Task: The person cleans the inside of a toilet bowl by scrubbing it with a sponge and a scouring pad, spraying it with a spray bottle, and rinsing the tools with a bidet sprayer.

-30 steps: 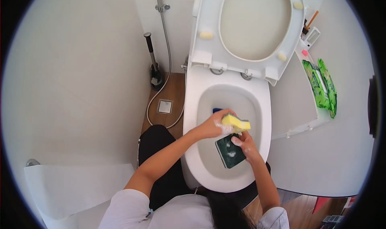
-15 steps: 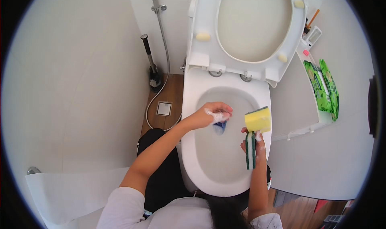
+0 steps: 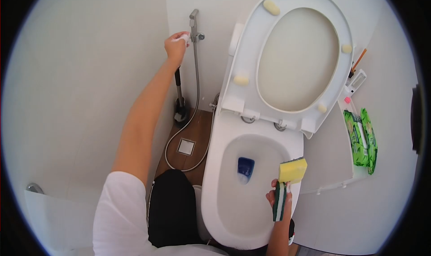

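Observation:
My left hand (image 3: 177, 48), streaked with white foam, is raised at the wall beside the chrome bidet sprayer (image 3: 193, 20). Its fingers are loosely bent with nothing visible in them, and a small gap seems to separate them from the sprayer. Over the right rim of the white toilet bowl (image 3: 213, 184), my right hand (image 3: 277, 194) grips two sponges. One is a yellow sponge (image 3: 292, 170) with a dark scouring side; the other, a green-and-white sponge (image 3: 279, 202), hangs lower along the wrist. Dark blue water (image 3: 245, 167) with some foam lies in the bowl.
The toilet seat (image 3: 249, 54) stands raised. A toilet brush (image 3: 180, 105) is in the corner, near the metal hose (image 3: 197, 76) and floor drain (image 3: 186, 146). Green wipe packs (image 3: 359, 139) lie on the ledge at right. Toilet paper (image 3: 54, 215) hangs at left.
My left hand has moved from above the bowl up and left to the sprayer, uncovering the blue water. The right hand still holds both sponges. The view has tilted upward.

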Available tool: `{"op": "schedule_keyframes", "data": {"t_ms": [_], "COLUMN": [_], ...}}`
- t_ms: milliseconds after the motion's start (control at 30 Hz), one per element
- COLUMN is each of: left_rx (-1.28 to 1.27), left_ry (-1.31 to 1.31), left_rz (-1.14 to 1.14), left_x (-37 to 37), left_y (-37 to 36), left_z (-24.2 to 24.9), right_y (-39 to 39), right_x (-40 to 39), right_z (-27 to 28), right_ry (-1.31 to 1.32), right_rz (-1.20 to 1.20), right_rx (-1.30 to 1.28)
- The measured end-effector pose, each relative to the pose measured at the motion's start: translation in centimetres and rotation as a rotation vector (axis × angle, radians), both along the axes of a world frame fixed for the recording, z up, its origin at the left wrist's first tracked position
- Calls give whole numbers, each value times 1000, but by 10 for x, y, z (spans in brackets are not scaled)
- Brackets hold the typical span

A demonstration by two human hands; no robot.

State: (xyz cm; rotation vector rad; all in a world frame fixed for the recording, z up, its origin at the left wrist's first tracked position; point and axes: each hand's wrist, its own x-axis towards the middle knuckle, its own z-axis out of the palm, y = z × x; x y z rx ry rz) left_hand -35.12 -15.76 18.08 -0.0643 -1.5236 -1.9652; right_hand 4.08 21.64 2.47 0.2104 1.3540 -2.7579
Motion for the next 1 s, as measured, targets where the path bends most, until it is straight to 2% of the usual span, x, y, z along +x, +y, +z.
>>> {"op": "schedule_keyframes", "data": {"t_ms": [67,100,167,367,633,700,800,867,900,933,967,1000], "left_rx": [-315,-309,-601,-859,-763,-865,-778,-537,-507,-533,-464,-317], "left_ry": [-133,-132,-227,-279,-352,-245,-158,123,36,111,19,55], "left_rz": [232,232,413,422,412,532,539,273,130,201,59,-128], "left_x": [-27,-34,-49,-73,-81,-79,-76,-77,-56,-36,4,30], "left_y": [-16,-19,-24,-11,-1,-2,-7,-30,-35,-35,-28,-28], "left_z": [12,17,27,42,47,48,66,68,78,86,97,98], "right_y": [4,6,7,6,5,9,16,10,3,-1,1,1], "right_x": [-2,-3,-3,-4,-5,-4,-3,-1,-1,-2,-4,-5], "right_z": [-7,-9,-14,-15,-13,-19,-28,-19,-11,-6,-6,-3], "right_ry": [-52,-72,-48,-45,-29,-35,17,-24,-15,-66,-69,-125], "right_rz": [-25,-5,-22,-37,-39,-49,38,-4,-43,-85,-54,-77], "right_rx": [3,-16,-37,-109,-146,-132,-187,-126,-83,-67,-50,-74]}}
